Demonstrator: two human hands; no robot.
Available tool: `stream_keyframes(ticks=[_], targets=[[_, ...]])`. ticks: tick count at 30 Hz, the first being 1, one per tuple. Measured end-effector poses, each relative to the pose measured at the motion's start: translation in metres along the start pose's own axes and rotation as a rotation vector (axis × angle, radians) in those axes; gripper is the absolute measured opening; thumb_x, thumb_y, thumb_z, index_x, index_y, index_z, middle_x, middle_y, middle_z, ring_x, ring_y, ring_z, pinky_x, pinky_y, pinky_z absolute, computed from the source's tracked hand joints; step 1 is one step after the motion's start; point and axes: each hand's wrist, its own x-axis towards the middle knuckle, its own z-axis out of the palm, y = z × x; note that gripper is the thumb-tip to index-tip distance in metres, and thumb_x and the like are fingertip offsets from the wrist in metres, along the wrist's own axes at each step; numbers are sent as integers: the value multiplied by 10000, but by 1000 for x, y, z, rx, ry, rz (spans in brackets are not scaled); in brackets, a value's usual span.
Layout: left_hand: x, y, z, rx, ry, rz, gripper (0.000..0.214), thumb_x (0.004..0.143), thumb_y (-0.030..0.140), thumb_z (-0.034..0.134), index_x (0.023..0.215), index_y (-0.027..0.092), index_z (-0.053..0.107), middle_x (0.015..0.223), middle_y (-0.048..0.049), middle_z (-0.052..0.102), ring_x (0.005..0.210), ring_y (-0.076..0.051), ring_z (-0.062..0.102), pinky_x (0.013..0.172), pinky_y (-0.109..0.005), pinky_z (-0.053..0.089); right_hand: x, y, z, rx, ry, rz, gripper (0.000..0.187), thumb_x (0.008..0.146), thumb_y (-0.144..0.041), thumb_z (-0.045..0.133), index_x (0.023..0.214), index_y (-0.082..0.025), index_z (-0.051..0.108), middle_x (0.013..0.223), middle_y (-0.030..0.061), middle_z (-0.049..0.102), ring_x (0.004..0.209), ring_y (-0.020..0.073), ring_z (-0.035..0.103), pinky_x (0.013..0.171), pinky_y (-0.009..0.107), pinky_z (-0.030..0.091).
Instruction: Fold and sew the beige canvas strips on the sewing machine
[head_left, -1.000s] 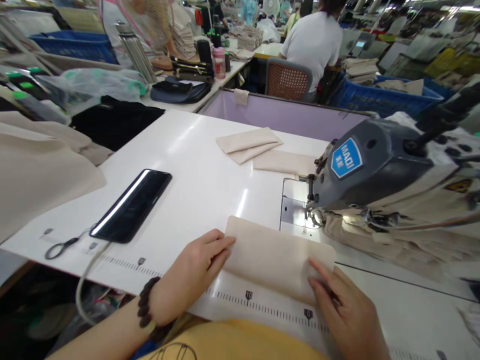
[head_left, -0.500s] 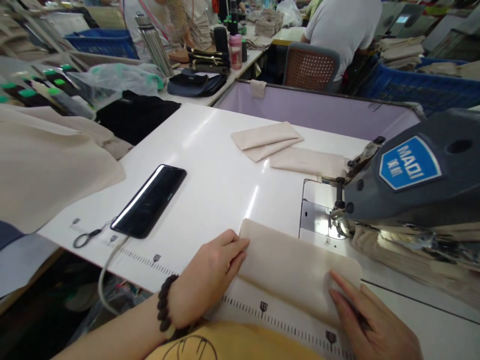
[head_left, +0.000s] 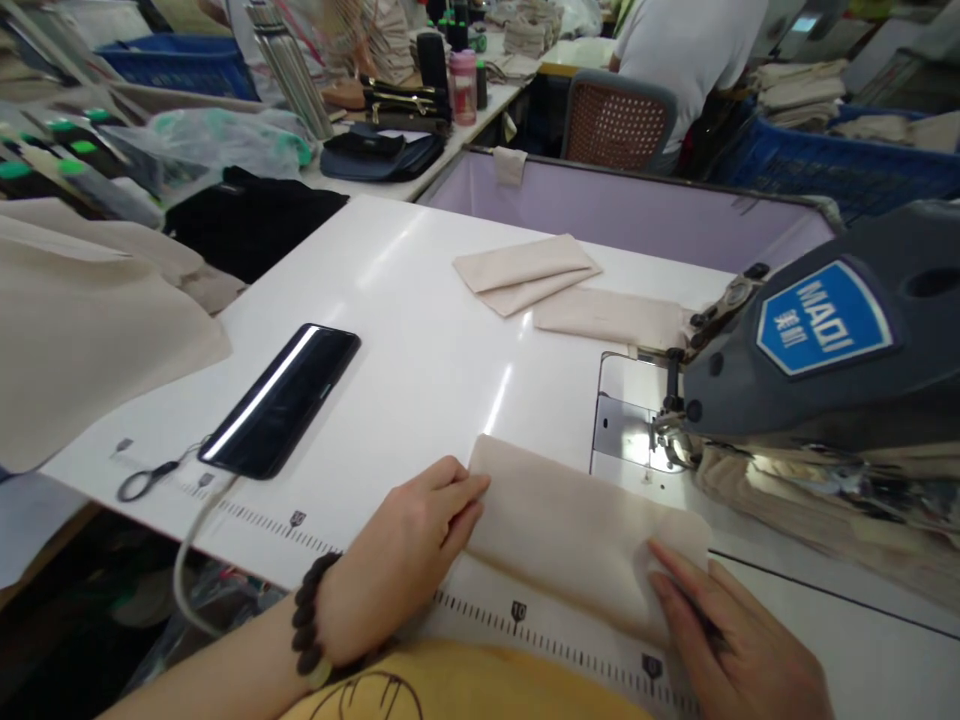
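Observation:
A folded piece of beige fabric [head_left: 570, 530] lies flat near the table's front edge, above the printed ruler. My left hand [head_left: 412, 550], with a dark bead bracelet on the wrist, pinches its left end between thumb and fingers. At the right end, my right hand [head_left: 731, 630] grips the same fabric, thumb and forefinger pressed together on it. Just beyond the fabric stands a sewing machine [head_left: 795, 340], its needle area [head_left: 664, 445] bare of cloth. Two more folded fabric pieces [head_left: 525, 275] rest farther back on the table.
A phone [head_left: 281, 400] with a cable and small scissors [head_left: 146, 482] lie at left. Large beige cloth [head_left: 90, 320] covers the table's left side. Stacked fabric [head_left: 810, 510] sits behind the machine arm. A lilac-lined bin [head_left: 615, 215] borders the back; a person [head_left: 686, 60] sits beyond.
The whole view has shifted slightly, with things appearing a little left and higher. Both hands keep their hold on the fabric, which looks unmoved on the table.

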Motion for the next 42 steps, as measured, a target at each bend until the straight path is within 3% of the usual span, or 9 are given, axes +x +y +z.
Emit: stream_keyframes(ticks=[8, 29, 34, 39, 42], targets=[[0, -15, 7, 15, 46, 59, 261, 918, 270, 392, 1044, 190, 607, 871, -10, 576, 743, -111, 593, 684, -207, 473, 14, -20, -7, 123, 88, 109, 329, 928, -279, 387, 939, -118, 673, 782, 79, 670, 711, 157, 653, 621, 215, 520], [1, -19, 9, 156, 99, 103, 357, 920, 411, 365, 1020, 192, 628, 875, -9, 609, 728, -117, 621, 677, -203, 489, 17, -23, -7, 220, -21, 217, 283, 905, -228, 396, 965, -113, 647, 771, 78, 620, 684, 171, 611, 603, 254, 492], [2, -20, 10, 159, 88, 108, 338, 920, 402, 363, 1019, 203, 618, 883, -14, 604, 733, -136, 619, 684, -232, 498, 18, -21, -8, 168, -46, 225, 292, 912, -253, 388, 973, -122, 642, 781, 77, 638, 674, 171, 617, 599, 256, 484], [3, -16, 10, 216, 64, 119, 309, 927, 374, 352, 990, 207, 604, 874, -28, 574, 694, -150, 602, 619, -254, 488, 14, -16, -11, -46, -72, 257, 350, 935, -400, 377, 989, -171, 636, 761, 54, 636, 618, 166, 603, 539, 255, 455], [4, -13, 8, 302, 129, 196, 295, 928, 322, 342, 991, 190, 599, 1034, -83, 550, 840, -194, 590, 710, -303, 495, 14, -14, -13, -160, -49, 240, 389, 934, -454, 360, 969, -185, 640, 744, 44, 585, 593, 160, 581, 479, 244, 427]])
